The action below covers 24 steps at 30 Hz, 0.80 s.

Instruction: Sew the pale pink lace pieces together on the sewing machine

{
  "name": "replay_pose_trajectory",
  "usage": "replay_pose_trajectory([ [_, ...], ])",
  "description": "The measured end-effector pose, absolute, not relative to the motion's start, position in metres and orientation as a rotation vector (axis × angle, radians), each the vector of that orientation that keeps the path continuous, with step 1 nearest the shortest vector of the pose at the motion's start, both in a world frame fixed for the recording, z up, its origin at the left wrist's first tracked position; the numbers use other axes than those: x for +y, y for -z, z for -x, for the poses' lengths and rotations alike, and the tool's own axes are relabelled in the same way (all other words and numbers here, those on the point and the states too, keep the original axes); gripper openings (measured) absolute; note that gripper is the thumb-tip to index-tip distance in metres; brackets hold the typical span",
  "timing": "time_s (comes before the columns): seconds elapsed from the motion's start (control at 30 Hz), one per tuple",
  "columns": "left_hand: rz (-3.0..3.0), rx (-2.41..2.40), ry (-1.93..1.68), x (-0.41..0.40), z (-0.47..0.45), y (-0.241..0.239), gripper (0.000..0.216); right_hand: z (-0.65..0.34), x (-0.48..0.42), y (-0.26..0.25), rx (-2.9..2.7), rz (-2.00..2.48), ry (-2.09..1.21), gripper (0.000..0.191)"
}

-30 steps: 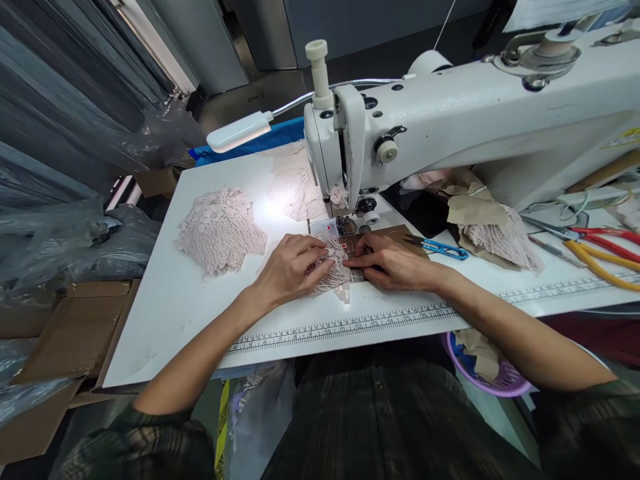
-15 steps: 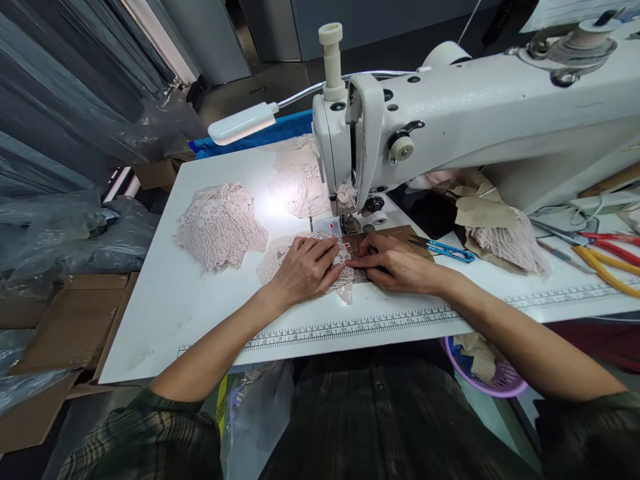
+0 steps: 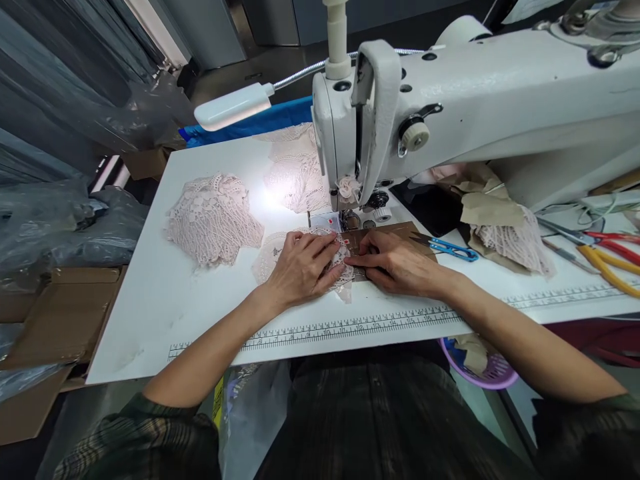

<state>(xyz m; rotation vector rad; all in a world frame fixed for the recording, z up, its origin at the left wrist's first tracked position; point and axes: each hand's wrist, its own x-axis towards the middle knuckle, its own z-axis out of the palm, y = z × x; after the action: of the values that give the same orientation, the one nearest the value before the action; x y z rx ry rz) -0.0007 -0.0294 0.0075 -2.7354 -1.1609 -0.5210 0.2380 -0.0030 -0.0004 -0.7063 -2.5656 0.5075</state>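
Note:
Under the needle area of the white sewing machine [image 3: 470, 113] lies a pale pink lace piece [image 3: 265, 259], flat on the white table. My left hand [image 3: 303, 270] rests on this lace with fingers stretched out, pressing it down and covering much of it. From the other side, my right hand [image 3: 397, 265] has its fingers bent, the fingertips closed at the lace's right edge beside my left thumb. Beneath my right hand is a brown plate [image 3: 407, 233]. Blue thread snips [image 3: 453, 249] lie just past my right knuckles.
A pile of pink lace [image 3: 215, 220] sits on the left, with more lace [image 3: 297, 177] behind the needle. A lamp [image 3: 233, 107] shines there. Pliers [image 3: 607, 267] and fabric scraps [image 3: 487, 210] lie right. A ruler strip [image 3: 345, 328] runs along the front edge; a purple basket [image 3: 493, 373] stands below.
The view has shifted slightly, so the machine looks larger and nearer. Both hands keep almost the same position on the lace.

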Motion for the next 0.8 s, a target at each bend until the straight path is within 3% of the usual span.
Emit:
replay_pose_trajectory([
  [0.5, 2.786, -1.147, 0.379, -0.009, 0.002, -0.004, 0.04, -0.231, -0.002, 0.001, -2.567, 0.882, -0.389, 0.038],
  [0.8, 2.809, -1.144, 0.471, -0.004, 0.006, -0.004, 0.039, -0.23, -0.003, 0.004, -2.562, 0.935, -0.347, 0.039],
])
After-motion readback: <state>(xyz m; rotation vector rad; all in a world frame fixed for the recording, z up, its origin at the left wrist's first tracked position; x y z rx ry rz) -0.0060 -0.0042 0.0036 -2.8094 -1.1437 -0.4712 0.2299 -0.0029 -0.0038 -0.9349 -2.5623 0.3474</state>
